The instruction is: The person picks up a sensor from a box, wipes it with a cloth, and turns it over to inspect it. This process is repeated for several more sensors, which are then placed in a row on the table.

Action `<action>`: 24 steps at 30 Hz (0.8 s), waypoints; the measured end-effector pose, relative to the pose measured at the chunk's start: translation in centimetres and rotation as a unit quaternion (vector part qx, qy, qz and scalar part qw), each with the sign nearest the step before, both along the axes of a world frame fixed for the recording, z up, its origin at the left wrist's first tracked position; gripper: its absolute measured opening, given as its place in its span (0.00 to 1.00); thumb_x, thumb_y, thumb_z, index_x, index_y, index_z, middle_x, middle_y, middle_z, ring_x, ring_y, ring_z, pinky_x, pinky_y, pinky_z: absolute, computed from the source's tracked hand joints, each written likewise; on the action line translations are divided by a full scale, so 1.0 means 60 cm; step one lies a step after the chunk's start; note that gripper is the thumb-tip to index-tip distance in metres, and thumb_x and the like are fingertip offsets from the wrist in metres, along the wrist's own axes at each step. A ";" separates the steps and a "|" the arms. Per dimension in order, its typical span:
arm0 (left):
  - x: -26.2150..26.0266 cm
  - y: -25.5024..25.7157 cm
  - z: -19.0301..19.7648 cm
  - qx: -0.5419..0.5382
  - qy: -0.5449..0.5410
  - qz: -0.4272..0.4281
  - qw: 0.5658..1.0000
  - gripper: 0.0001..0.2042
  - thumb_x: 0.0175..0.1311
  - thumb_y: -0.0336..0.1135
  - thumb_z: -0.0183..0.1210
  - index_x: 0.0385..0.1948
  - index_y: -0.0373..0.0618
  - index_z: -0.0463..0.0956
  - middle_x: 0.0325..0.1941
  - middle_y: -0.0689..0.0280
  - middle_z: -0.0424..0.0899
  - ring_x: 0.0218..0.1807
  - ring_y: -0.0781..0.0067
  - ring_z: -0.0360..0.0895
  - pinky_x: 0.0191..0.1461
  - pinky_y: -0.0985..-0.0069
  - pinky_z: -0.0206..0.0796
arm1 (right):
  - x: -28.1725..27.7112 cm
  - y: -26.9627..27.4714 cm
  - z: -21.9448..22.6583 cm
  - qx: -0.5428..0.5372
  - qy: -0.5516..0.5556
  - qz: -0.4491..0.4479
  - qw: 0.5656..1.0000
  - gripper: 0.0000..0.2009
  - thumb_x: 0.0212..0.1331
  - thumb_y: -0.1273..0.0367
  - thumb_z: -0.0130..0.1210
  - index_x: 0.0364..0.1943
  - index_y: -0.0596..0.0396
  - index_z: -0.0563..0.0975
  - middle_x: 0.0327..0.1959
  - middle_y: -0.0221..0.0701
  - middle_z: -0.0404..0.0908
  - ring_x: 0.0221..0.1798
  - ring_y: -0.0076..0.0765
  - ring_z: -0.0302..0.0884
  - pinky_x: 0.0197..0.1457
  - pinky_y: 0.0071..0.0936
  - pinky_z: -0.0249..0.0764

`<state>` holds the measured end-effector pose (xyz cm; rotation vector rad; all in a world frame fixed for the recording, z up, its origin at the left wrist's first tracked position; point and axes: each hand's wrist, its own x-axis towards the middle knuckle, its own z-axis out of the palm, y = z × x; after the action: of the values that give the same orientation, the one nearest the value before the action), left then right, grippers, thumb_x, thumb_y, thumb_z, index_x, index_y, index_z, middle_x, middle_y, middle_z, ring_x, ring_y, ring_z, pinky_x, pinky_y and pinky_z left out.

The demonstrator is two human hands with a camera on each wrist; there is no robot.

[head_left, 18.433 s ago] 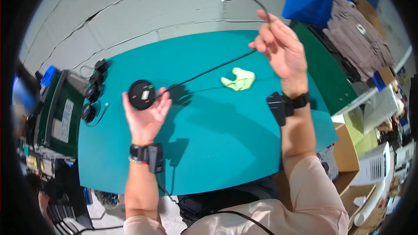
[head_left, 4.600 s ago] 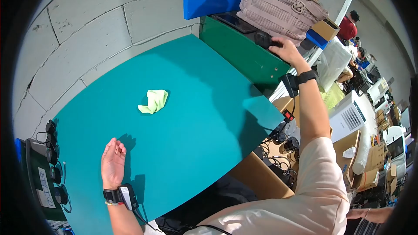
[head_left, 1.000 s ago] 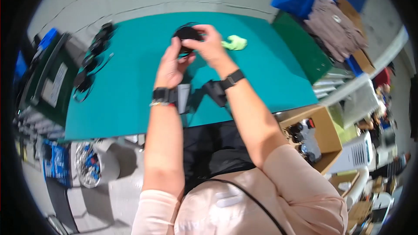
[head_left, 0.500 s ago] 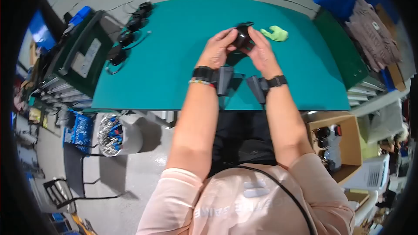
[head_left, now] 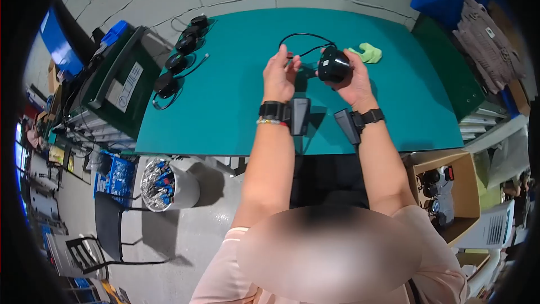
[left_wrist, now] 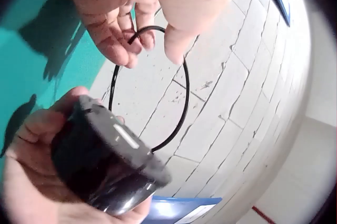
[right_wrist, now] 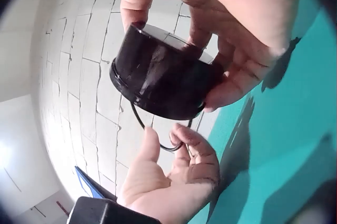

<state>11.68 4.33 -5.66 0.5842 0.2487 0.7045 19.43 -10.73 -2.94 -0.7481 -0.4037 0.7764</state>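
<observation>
My right hand grips a glossy black round device above the teal table. A thin black cable loops from the device toward my left hand, raised just to the left. In the left wrist view, the cable passes among the curled fingers of my left hand, apart from the device. The right wrist view shows fingers and thumb of my right hand around the device's sides. A crumpled light-green cloth lies behind my right hand.
Several black round devices with cables stand along the table's left edge, beside a dark green crate. At the right are a green box, a mauve bag and a cardboard box. A bin stands below left.
Both hands were together around the device; my left hand has come away leftward and holds the cable, which now forms a wide loop. The device has moved right and tilted in my right hand.
</observation>
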 end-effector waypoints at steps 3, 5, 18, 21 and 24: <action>0.000 -0.007 0.007 0.028 -0.038 -0.034 0.998 0.12 0.58 0.38 0.60 0.32 0.40 0.71 0.33 0.64 0.74 0.39 0.70 0.75 0.42 0.78 0.71 | 0.001 -0.005 0.007 0.015 -0.008 0.002 1.000 0.19 0.55 0.56 0.51 0.44 0.54 0.75 0.37 0.36 0.78 0.39 0.37 0.77 0.42 0.37 0.74; 0.000 -0.018 0.011 0.059 -0.045 -0.072 0.995 0.14 0.57 0.36 0.61 0.38 0.38 0.70 0.36 0.64 0.75 0.46 0.68 0.75 0.50 0.76 0.67 | 0.010 -0.001 -0.004 0.048 0.009 -0.014 0.999 0.17 0.55 0.61 0.53 0.47 0.53 0.73 0.44 0.33 0.75 0.45 0.37 0.74 0.46 0.37 0.73; -0.012 -0.050 0.028 0.204 0.108 -0.151 0.961 0.46 0.43 0.27 0.69 0.62 0.30 0.44 0.52 0.53 0.68 0.49 0.69 0.71 0.47 0.76 0.68 | 0.011 -0.002 -0.009 0.058 -0.088 -0.006 0.994 0.17 0.55 0.68 0.56 0.49 0.55 0.69 0.45 0.29 0.71 0.50 0.28 0.68 0.56 0.27 0.63; -0.004 -0.048 0.017 0.258 0.085 -0.084 0.959 0.50 0.38 0.21 0.69 0.64 0.33 0.41 0.55 0.52 0.65 0.51 0.66 0.70 0.49 0.74 0.69 | 0.023 -0.003 -0.020 0.061 -0.077 -0.042 0.994 0.14 0.56 0.66 0.55 0.45 0.54 0.72 0.45 0.28 0.72 0.50 0.27 0.67 0.57 0.26 0.60; -0.013 -0.048 0.028 0.287 0.067 -0.044 0.955 0.49 0.33 0.17 0.68 0.63 0.36 0.48 0.55 0.56 0.66 0.53 0.65 0.69 0.51 0.73 0.68 | 0.040 -0.003 -0.037 0.044 -0.086 -0.097 0.991 0.11 0.58 0.65 0.54 0.41 0.54 0.74 0.44 0.29 0.74 0.50 0.28 0.68 0.56 0.26 0.61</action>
<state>10.89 1.42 -3.96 1.1939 0.1394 0.6489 21.86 -10.92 -5.18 -0.7622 -0.5099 0.5107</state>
